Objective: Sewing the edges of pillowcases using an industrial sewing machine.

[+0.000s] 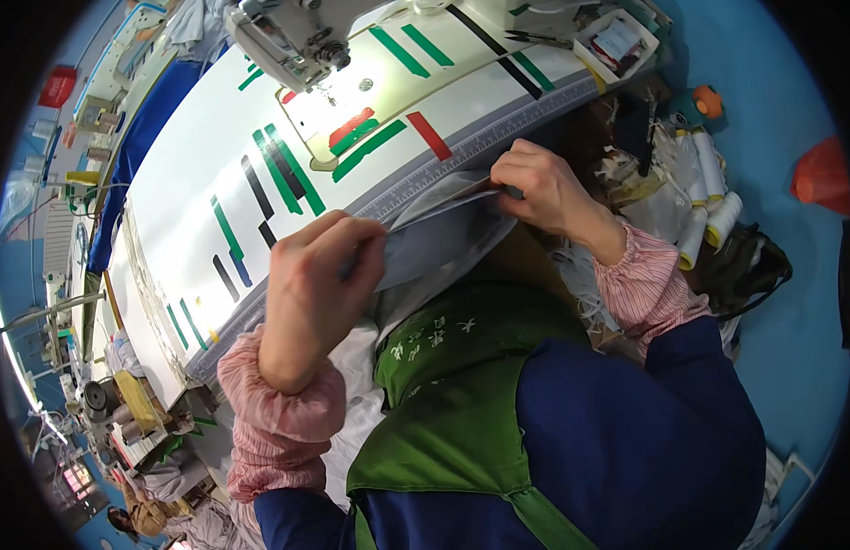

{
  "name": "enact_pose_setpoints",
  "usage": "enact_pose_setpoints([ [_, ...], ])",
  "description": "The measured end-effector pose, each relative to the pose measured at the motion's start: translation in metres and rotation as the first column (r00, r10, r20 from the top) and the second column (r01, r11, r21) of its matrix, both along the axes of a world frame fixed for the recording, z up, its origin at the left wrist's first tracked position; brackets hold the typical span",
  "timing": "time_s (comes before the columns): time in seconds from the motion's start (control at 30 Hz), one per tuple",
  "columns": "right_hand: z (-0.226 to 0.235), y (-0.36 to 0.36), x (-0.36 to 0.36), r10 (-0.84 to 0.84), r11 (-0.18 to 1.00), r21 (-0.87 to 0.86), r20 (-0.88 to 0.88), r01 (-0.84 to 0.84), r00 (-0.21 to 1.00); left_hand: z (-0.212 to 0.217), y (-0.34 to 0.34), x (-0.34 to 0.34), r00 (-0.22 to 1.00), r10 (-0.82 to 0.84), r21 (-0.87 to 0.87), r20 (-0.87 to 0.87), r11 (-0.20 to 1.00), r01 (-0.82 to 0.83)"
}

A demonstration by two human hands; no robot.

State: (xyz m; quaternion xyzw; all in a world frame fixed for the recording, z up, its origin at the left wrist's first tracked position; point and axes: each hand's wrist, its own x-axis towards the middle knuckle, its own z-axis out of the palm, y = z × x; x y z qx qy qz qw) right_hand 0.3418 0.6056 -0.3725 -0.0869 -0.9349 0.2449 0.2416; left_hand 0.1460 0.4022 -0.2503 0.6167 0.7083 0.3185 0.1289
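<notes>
A light grey piece of fabric [434, 243] is stretched between my two hands at the front edge of the sewing table, its lower part hanging toward my lap. My left hand [319, 284] is closed, with thumb and fingers pinching the fabric's left end. At the other end, my right hand [544, 188] pinches the fabric's edge between thumb and curled fingers. Beyond the hands stands the sewing machine head [292, 41], its lamp lighting the needle area and the metal plate [388, 101]. The fingertips of my left hand are partly hidden.
A ruler strip [498, 137] runs along the table's front edge. Green, black and red tape strips [428, 136] mark the white tabletop [196, 174]. A white tray [617, 46] with small items sits at the far right corner. Thread cones [709, 165] and scraps lie to the right.
</notes>
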Motion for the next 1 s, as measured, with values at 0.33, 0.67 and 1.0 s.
enact_pose_setpoints([
  [0.33, -0.036, 0.026, 0.052, 0.1, 0.979, -0.172, -0.045, -0.106, 0.994, 0.031, -0.023, -0.016, 0.999, 0.021, -0.135, 0.031, 0.991, -0.017],
  [0.67, -0.033, 0.047, 0.093, -0.023, 0.909, -0.416, 0.025, 0.032, 0.999, 0.023, -0.041, -0.041, 0.98, 0.19, -0.2, 0.065, 0.964, -0.174],
  [1.0, -0.022, 0.053, 0.095, -0.157, 0.831, -0.539, 0.011, 0.138, 0.987, 0.012, -0.049, -0.05, 0.975, 0.203, -0.163, 0.095, 0.969, -0.186],
])
